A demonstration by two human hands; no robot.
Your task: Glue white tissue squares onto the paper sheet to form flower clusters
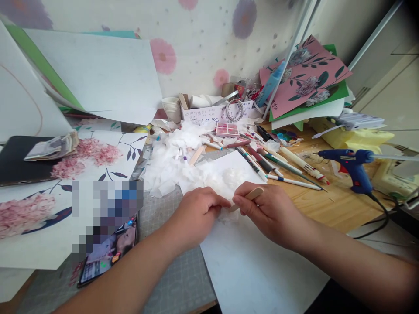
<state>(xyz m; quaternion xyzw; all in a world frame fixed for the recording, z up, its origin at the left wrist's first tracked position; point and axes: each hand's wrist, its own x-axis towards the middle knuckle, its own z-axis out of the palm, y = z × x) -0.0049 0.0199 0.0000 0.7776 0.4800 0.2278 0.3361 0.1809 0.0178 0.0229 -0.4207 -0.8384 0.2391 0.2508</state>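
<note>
A flat wooden craft stick is gripped in my right hand, tilted, with its lower end down at the white paper. My left hand lies just left of it, fingers bent and pressed together at the white tissue; whatever they pinch is hidden. The fingertips of both hands nearly meet. Beneath them a large white sheet is spread over the grey cutting mat. Crumpled white tissue pieces are heaped behind and left of my hands, some of them on the sheet.
Pens and markers lie scattered behind my right hand. A blue glue gun stands at the right. On the left are a lit phone, flower pictures and a black case. Paper cups stand at the back.
</note>
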